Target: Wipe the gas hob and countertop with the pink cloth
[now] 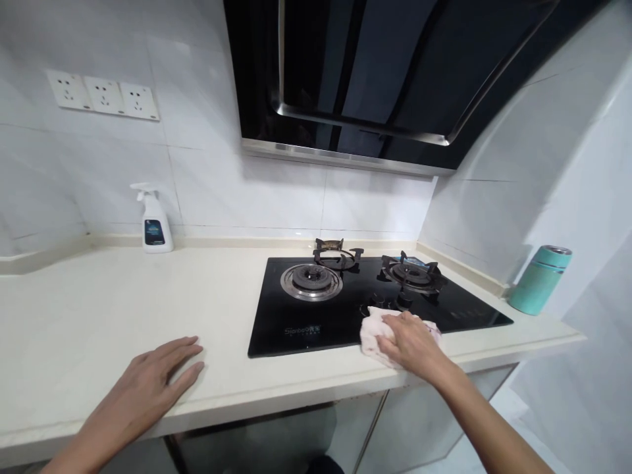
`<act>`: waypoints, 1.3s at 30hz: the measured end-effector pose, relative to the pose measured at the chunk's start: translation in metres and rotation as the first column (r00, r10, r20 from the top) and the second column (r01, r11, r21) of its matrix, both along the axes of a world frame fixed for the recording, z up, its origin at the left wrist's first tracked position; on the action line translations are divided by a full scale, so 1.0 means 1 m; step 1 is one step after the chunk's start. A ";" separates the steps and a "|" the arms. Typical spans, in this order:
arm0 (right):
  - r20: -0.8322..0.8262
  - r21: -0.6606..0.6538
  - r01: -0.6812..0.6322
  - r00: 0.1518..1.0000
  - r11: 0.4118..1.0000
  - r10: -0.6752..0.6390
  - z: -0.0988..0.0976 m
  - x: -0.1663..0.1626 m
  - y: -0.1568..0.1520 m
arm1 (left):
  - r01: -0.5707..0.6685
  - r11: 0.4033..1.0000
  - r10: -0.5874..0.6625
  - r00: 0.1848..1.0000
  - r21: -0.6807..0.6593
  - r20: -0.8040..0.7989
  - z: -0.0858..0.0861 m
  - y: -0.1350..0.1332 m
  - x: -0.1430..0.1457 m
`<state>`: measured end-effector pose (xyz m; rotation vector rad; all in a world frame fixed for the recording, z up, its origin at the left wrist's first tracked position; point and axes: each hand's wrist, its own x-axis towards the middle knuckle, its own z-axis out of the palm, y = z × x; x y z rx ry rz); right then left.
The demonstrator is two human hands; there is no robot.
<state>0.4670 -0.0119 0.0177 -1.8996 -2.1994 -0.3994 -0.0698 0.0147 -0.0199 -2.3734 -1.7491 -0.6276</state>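
We stand at a long, cream, smooth counter (217,289) by a wall of shiny white tiles (207,187). High on the left are three square white plastic sockets (103,96) in a row. Below and a bit right of them, a white plastic spray bottle (157,230) with a dark label stands near the wall. A big black shiny hood (395,85) with silver edges hangs over a flat black glass stove (269,309). At the far right, we see a mint-green round bottle (537,283) with a silver top.

Our left hand (151,378) rests on the counter, left of the stove. It is loose and free, with its fingers stretched out. Our right hand (409,339) grips a soft, pale pink cloth (372,332), fingers bent over it. The cloth lies across the stove's near edge, partly on the counter, just in front of small black round knobs (405,301).
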 end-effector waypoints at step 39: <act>-0.172 0.250 0.159 0.978 0.955 -0.118 -0.026 0.034 -0.017 | -0.070 0.997 0.070 0.997 -0.042 0.015 0.008 -0.002 0.010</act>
